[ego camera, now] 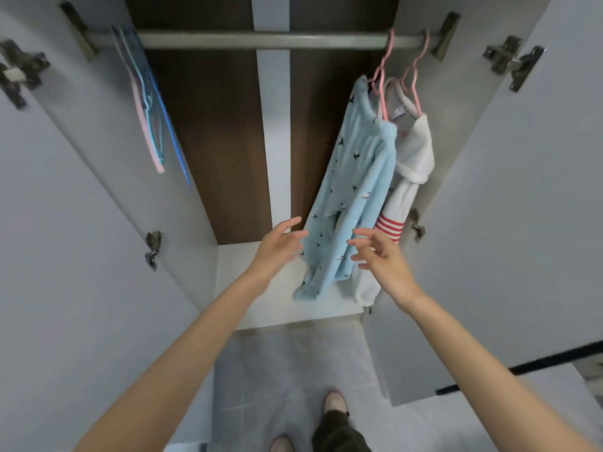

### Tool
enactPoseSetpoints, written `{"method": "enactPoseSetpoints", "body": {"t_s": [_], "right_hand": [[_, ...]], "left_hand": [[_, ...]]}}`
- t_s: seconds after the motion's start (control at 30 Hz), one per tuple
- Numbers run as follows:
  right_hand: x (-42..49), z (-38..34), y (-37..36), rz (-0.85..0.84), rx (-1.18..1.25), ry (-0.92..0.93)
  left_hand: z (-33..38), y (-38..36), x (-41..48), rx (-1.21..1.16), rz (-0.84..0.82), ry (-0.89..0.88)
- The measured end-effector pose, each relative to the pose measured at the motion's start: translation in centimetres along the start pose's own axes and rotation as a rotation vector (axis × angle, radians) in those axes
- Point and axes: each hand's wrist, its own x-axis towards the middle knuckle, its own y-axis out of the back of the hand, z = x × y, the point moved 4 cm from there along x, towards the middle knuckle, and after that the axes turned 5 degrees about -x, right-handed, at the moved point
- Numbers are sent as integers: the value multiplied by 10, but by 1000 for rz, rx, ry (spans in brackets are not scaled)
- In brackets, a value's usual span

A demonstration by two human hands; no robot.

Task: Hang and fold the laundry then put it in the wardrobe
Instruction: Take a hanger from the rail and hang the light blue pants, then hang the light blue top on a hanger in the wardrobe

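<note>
A light blue garment with small dark bird prints (355, 190) hangs on a pink hanger (380, 79) from the wardrobe rail (261, 40). To its right a white garment with red stripes (412, 164) hangs on a second pink hanger (414, 76). My left hand (280, 244) is open at the blue garment's lower left edge, fingertips at the fabric. Over its lower right side my right hand (380, 254) hovers open with fingers spread, holding nothing.
Several empty pink and blue hangers (148, 106) hang at the rail's left end. Both white wardrobe doors (65, 207) (522, 190) stand open on either side. The wardrobe's white floor (248, 288) lies below the clothes. My feet stand on the pale floor (293, 370).
</note>
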Motion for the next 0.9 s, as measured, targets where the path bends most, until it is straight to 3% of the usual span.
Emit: {"method": "enactPoseSetpoints", "body": {"t_s": [0.53, 0.9], "right_hand": [[-145, -1, -50, -388, -15, 156], [-307, 61, -106, -809, -139, 149]], "left_hand": [[-47, 39, -221, -22, 373, -8], [-146, 28, -446, -124, 752, 191]]}}
